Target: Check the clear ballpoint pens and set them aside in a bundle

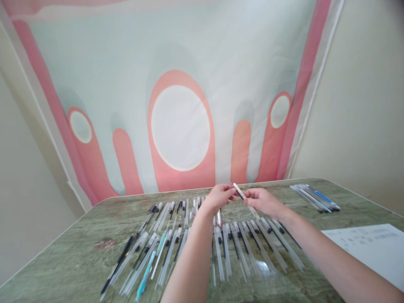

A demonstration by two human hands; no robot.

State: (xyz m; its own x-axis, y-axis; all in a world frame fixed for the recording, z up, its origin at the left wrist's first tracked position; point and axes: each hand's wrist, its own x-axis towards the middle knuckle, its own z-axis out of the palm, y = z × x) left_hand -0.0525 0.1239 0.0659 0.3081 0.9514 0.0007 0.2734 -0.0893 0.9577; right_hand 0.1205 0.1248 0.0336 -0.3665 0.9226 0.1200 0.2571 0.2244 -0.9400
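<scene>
Both my hands meet over the far middle of the table around one slim pen (239, 191), pale with a dark section and tilted. My left hand (221, 196) pinches it near its upper end. Fingers of my right hand (261, 200) close on its lower part, with a clear length pointing down toward the table. Beneath and in front of the hands lies a row of clear pen barrels (249, 246) with black parts and thin refills between them. A farther row of pen parts (164, 216) is partly hidden by my left hand and forearm.
A turquoise pen (147, 275) and a black pen (118, 263) lie at the near left. At the far right is a bundle of pens (315, 198), one blue. A white sheet with writing (369, 248) rests on the right side. A patterned cloth (179, 126) hangs behind the table.
</scene>
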